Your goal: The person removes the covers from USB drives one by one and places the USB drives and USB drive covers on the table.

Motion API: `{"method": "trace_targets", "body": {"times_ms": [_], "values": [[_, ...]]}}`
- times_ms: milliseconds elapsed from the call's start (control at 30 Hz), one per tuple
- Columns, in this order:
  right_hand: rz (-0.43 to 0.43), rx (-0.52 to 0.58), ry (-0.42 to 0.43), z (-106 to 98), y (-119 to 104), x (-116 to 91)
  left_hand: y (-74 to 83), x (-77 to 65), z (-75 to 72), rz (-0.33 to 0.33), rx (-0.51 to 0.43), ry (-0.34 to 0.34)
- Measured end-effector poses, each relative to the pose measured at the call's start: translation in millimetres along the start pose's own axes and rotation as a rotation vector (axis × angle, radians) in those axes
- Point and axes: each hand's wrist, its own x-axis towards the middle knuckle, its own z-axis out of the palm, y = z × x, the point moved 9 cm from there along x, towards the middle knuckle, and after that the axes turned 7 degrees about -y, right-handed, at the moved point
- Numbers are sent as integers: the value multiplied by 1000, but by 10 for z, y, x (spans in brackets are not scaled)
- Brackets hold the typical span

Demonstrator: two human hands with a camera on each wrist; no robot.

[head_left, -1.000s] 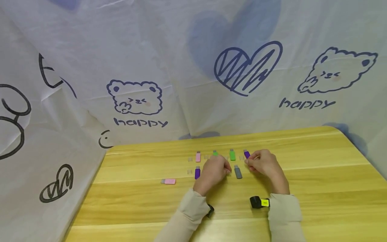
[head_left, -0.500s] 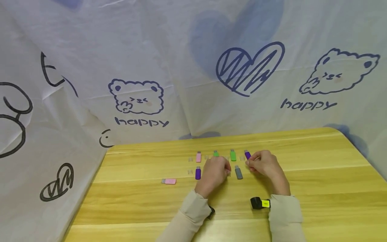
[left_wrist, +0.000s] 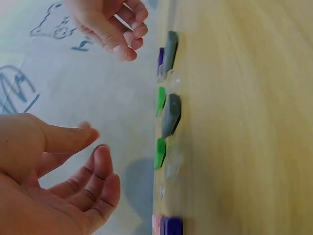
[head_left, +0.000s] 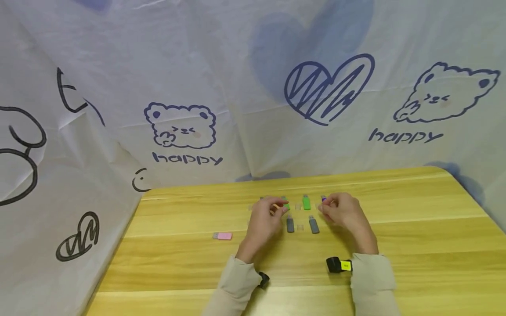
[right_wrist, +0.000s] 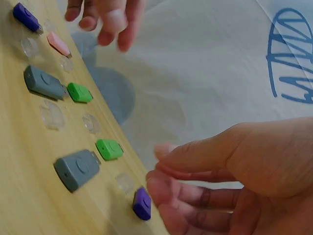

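My left hand (head_left: 264, 221) hovers over the left part of the USB sticks, thumb and fingers apart with nothing between them. It hides most of the pink stick (right_wrist: 58, 44) and the left purple stick (right_wrist: 26, 17) from the head view. Beside its fingertips lie a green stick (head_left: 286, 203) and a grey stick (head_left: 290, 224). My right hand (head_left: 345, 215) is held above the right purple stick (right_wrist: 142, 203), its fingers loosely bent and holding nothing. Another green stick (head_left: 306, 202) and grey stick (head_left: 314, 224) lie between the hands. All these sticks show bare metal plugs.
Small clear caps, such as one clear cap (head_left: 300, 228), lie between the sticks in two rows. Another pink USB stick (head_left: 223, 236) lies sideways at the left of the wooden table (head_left: 178, 272). A white printed cloth (head_left: 253, 87) hangs behind the table.
My left hand has lifted from beside the right grey stick and moved left, uncovering the other grey stick and a clear cap. The right hand has barely shifted.
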Motion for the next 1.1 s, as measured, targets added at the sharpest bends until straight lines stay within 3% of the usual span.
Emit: {"method": "trace_targets", "body": {"times_ms": [200,333,533,800,1100], "values": [[-180,-41,118,25,-296,5,-127,-26,-426,0,-144,166],[-274,-27,159,124,-503,-5,-289,-57,-706,-59,-227,220],[-371,-8,146,328,-785,3,-495,-134,-1054,-119,-320,269],[-465,-18,103,643,-1152,-8,-744,-250,-1342,-228,-337,320],[-610,-45,20,1121,-1596,15,-966,-363,-1580,-269,-319,383]]}}
